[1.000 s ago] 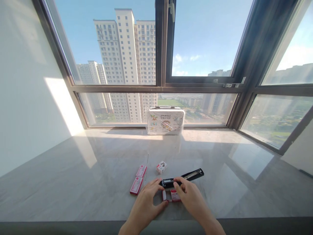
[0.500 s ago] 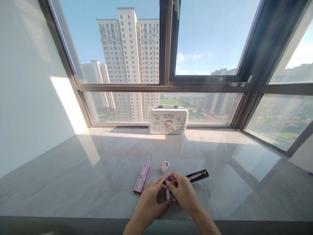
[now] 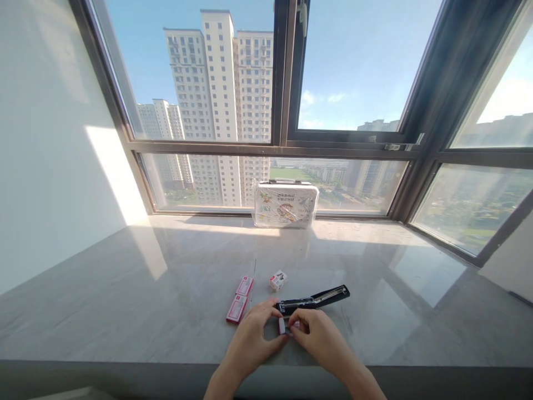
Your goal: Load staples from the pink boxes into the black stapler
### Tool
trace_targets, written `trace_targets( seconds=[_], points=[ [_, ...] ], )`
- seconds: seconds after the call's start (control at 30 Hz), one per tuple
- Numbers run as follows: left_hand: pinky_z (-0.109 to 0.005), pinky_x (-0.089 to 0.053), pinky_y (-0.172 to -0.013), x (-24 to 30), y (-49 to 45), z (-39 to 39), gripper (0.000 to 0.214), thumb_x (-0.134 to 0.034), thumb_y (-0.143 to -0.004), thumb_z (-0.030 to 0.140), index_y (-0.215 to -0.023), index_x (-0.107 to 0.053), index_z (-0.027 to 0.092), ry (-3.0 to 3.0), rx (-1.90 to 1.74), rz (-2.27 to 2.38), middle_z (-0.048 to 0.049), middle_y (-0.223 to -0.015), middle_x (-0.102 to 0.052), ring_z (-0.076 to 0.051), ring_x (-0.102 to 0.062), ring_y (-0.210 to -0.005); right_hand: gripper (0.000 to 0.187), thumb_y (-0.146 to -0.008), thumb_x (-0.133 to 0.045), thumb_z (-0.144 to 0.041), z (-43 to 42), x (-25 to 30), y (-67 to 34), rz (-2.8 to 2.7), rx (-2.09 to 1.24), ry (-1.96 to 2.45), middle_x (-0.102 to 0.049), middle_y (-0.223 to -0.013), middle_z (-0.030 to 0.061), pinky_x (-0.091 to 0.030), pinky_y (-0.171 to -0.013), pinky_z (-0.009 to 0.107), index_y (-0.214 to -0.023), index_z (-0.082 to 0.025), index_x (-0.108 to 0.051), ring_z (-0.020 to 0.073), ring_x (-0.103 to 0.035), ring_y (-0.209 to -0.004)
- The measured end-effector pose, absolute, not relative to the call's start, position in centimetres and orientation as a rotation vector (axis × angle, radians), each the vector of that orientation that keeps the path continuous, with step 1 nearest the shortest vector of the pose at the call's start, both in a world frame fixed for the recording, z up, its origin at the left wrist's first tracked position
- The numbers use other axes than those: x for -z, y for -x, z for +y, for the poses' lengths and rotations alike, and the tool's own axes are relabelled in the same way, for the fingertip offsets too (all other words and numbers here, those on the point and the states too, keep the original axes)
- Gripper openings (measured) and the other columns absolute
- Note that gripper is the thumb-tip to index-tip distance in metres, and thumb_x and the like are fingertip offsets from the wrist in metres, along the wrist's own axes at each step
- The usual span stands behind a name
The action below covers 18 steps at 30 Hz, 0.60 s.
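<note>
My left hand (image 3: 255,336) rests on the counter, its thumb and fingers closed around a small white and red box (image 3: 282,326). Right beside it, my right hand (image 3: 320,336) has thumb and forefinger pinched together at the box's right side. Whatever sits between those fingertips is too small to make out, and the hand hides part of the box. Just beyond both hands lies a black stapler (image 3: 332,295), swung wide open with its metal rail showing.
Left of the hands lie two pink and white boxes (image 3: 237,308), end to end. A small white box with a stapler picture (image 3: 278,280) stands behind the stapler. Against the window leans a plastic-wrapped white case (image 3: 286,205). The grey stone counter (image 3: 166,322) ends at a front edge.
My right hand has come back from the stapler toward the box, uncovering the stapler's near half. My left hand stays at the box. The view has shifted slightly.
</note>
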<state>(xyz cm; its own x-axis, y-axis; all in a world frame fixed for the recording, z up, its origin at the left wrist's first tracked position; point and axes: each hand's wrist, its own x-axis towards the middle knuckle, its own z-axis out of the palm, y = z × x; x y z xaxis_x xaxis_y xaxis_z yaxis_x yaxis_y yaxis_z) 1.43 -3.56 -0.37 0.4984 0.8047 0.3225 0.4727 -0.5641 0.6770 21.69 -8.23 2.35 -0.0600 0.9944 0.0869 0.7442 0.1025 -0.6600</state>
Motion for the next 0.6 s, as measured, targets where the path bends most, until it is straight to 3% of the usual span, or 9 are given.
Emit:
trace_targets(
  seconds=[0.07, 0.17, 0.27, 0.47, 0.6],
  points=[
    [-0.039, -0.042, -0.106, 0.0, -1.1, -3.8, 0.034, -0.079, -0.075, 0.033, -0.104, -0.065, 0.027, -2.228, -0.919, 1.078, -0.0056, -0.137, -0.06, -0.028, -0.054, -0.127, 0.015, -0.088, -0.058, -0.033, -8.7, -2.2, -23.1, -1.817, -0.594, 1.716, -0.063, -0.063, -0.0032, -0.029, -0.056, 0.024, -0.09, -0.024, -0.071, 0.0144, -0.056, -0.059],
    [-0.033, -0.046, -0.087, -0.5, -1.2, -4.2, 0.015, -0.062, -0.09, 0.037, -0.085, -0.061, 0.023, -2.245, -0.952, 1.203, -0.0037, -0.098, -0.069, -0.023, -0.062, -0.098, 0.033, -0.097, -0.046, -0.044, -9.3, -1.7, -25.4, -1.723, -0.462, 1.9, -0.063, -0.062, -0.0004, -0.03, -0.058, 0.026, -0.081, -0.023, -0.066, 0.0166, -0.057, -0.06],
    [-0.032, -0.039, -0.074, -0.5, -2.3, -4.8, 0.031, -0.049, -0.097, 0.034, -0.069, -0.055, 0.022, -2.349, -0.836, 1.272, -0.0001, -0.072, -0.063, -0.02, -0.058, -0.077, 0.054, -0.102, -0.032, -0.051, -9.6, -0.9, -26.1, -1.732, -0.425, 2.054, -0.069, -0.069, 0.0057, -0.031, -0.06, 0.028, -0.067, -0.022, -0.063, 0.02, -0.063, -0.067],
    [-0.032, -0.037, -0.073, -0.4, -4.7, -5.5, 0.03, -0.048, -0.096, 0.032, -0.068, -0.056, 0.022, -2.348, -0.844, 1.332, -0.0016, -0.073, -0.064, -0.02, -0.058, -0.074, 0.059, -0.098, -0.035, -0.064, -9.2, 0.3, -25.3, -1.763, -0.439, 1.991, -0.067, -0.064, 0.0049, -0.028, -0.057, 0.029, -0.062, -0.022, -0.058, 0.019, -0.06, -0.061],
    [-0.033, -0.042, -0.076, -0.5, -4.4, -5.7, 0.026, -0.044, -0.1, 0.038, -0.099, -0.067, 0.026, -2.226, -0.88, 1.27, 0.0004, -0.077, -0.068, -0.019, -0.06, -0.071, 0.055, -0.088, -0.047, -0.073, -9.4, 1.3, -30.2, -1.582, -0.664, 1.94, -0.057, -0.055, 0.0009, -0.028, -0.051, 0.027, -0.071, -0.021, -0.058, 0.0166, -0.053, -0.053]
  ],
)
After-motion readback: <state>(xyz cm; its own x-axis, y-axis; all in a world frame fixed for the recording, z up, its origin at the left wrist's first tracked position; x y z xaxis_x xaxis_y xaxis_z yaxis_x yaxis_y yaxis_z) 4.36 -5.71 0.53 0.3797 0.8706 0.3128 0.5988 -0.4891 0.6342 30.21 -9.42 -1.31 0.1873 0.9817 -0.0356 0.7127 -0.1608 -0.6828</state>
